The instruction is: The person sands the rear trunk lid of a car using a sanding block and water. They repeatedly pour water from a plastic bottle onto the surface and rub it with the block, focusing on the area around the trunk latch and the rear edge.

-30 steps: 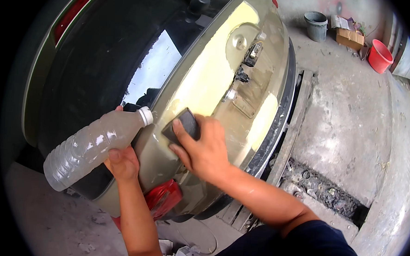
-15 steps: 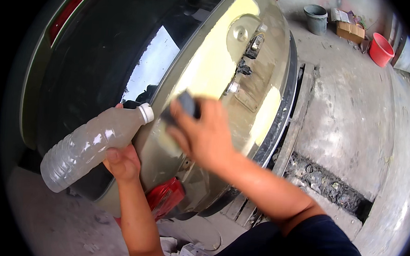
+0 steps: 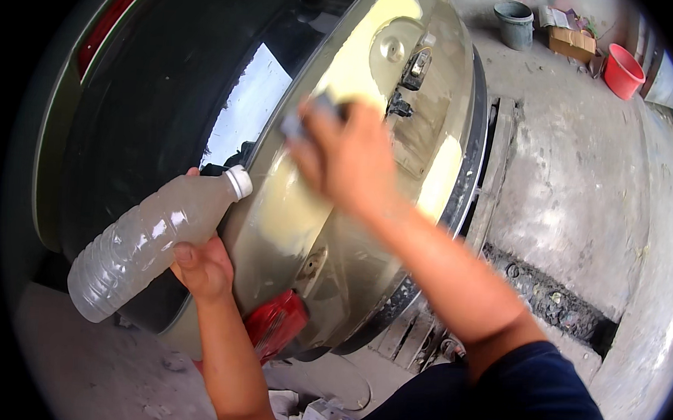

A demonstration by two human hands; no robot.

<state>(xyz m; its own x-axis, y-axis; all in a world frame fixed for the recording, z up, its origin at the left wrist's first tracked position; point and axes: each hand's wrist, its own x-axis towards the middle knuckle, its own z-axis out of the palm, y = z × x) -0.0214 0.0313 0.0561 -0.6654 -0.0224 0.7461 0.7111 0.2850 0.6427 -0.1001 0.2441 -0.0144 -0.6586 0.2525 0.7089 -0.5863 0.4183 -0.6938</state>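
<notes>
My left hand [image 3: 205,268] is wrapped around a clear ribbed plastic bottle [image 3: 145,238] with a white cap. The bottle tilts, its capped end up and to the right, close to the car's rear window. In my right hand [image 3: 354,158] is a dark grey sanding block [image 3: 309,116], pressed to the car's tailgate [image 3: 278,161]; motion blurs both. Pale yellow filler [image 3: 295,204] covers a band of the panel under and around that hand. The fingers hide part of the block.
A red tail light [image 3: 276,325] sits below my right forearm. Exposed wiring and a latch [image 3: 400,105] show on the tailgate. Beyond the bumper lie a floor trench [image 3: 552,301], a grey bucket [image 3: 516,29], a cardboard box [image 3: 572,44] and a red tub [image 3: 624,73].
My right hand and the sanding block have moved up along the panel, uncovering the lower filler. My left hand and the bottle stay almost in place.
</notes>
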